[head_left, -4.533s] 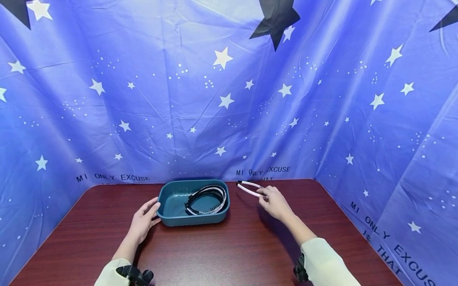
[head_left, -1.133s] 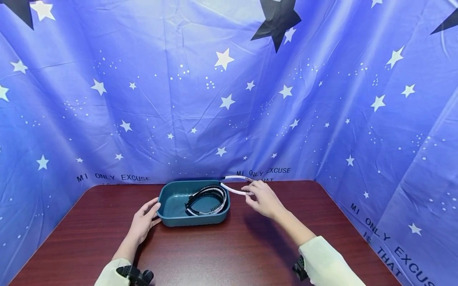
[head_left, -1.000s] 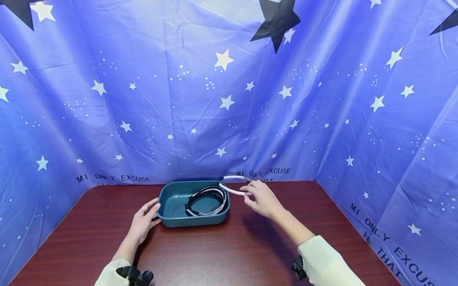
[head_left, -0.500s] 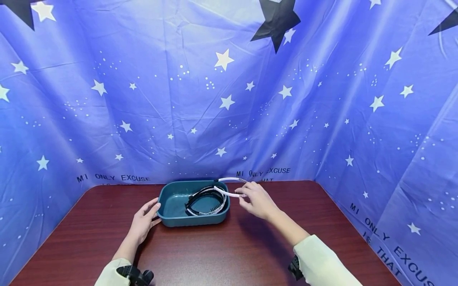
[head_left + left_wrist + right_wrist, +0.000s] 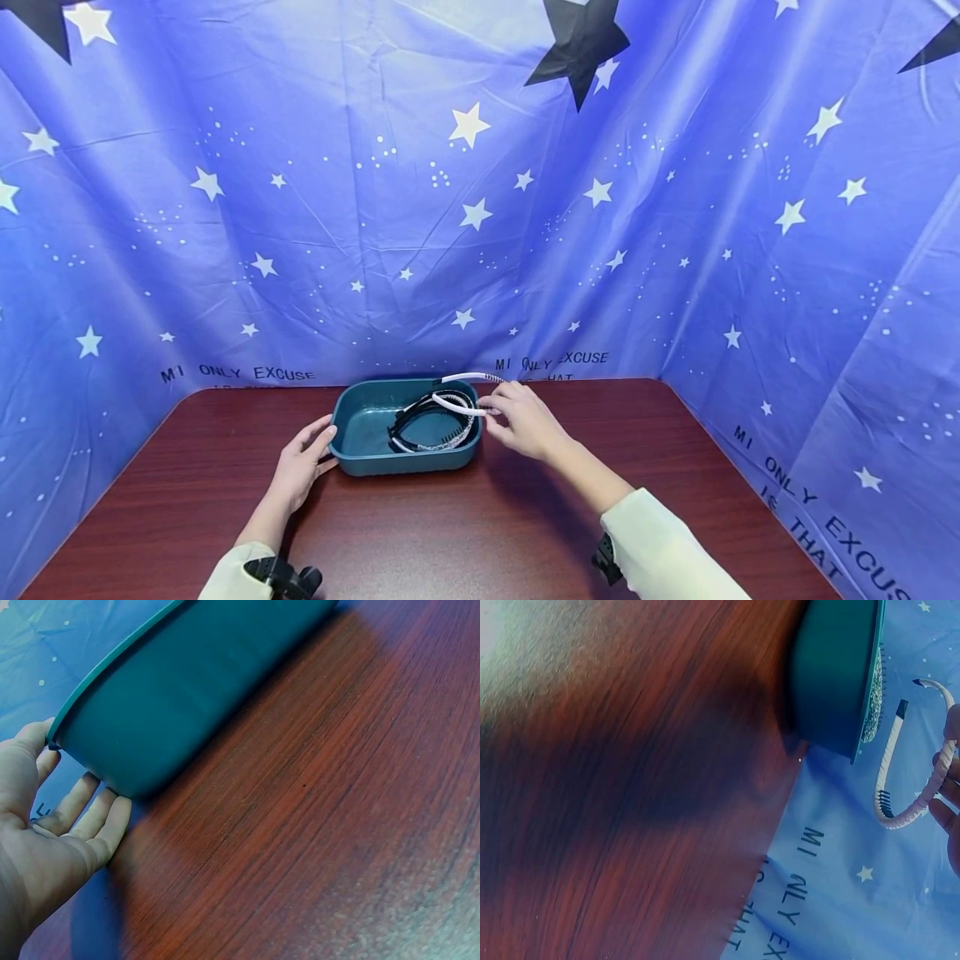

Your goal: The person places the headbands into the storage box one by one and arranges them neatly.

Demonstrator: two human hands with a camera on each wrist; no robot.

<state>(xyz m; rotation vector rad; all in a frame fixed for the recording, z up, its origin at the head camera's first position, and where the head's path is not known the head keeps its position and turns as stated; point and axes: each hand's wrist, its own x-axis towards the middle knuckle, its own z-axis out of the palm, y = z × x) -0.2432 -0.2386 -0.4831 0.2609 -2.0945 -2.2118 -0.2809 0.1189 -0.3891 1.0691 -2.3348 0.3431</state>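
A pale pinkish-white headband (image 5: 457, 406) with black tips and small comb teeth is pinched at its bend by my right hand (image 5: 525, 421). Its two ends point left, over the right end of a dark teal plastic basin (image 5: 405, 467). The right wrist view shows the same headband (image 5: 913, 814) held up beside the basin wall (image 5: 829, 682). Inside the basin's right half lie a black toothed headband (image 5: 406, 417) and a silvery glitter one (image 5: 453, 442), overlapping. My left hand (image 5: 294, 468) grips the basin's left end, thumb (image 5: 34, 735) at the rim and fingers against the outer wall.
The basin stands near the back edge of a reddish-brown wooden table (image 5: 420, 533). Close behind and along the right side hangs a blue curtain (image 5: 420, 208) printed with stars. Black straps with small devices sit on both wrists.
My right hand has carried the pale headband leftward from beside the basin until its ends overlap the basin's right part. The left hand and the basin have stayed put.
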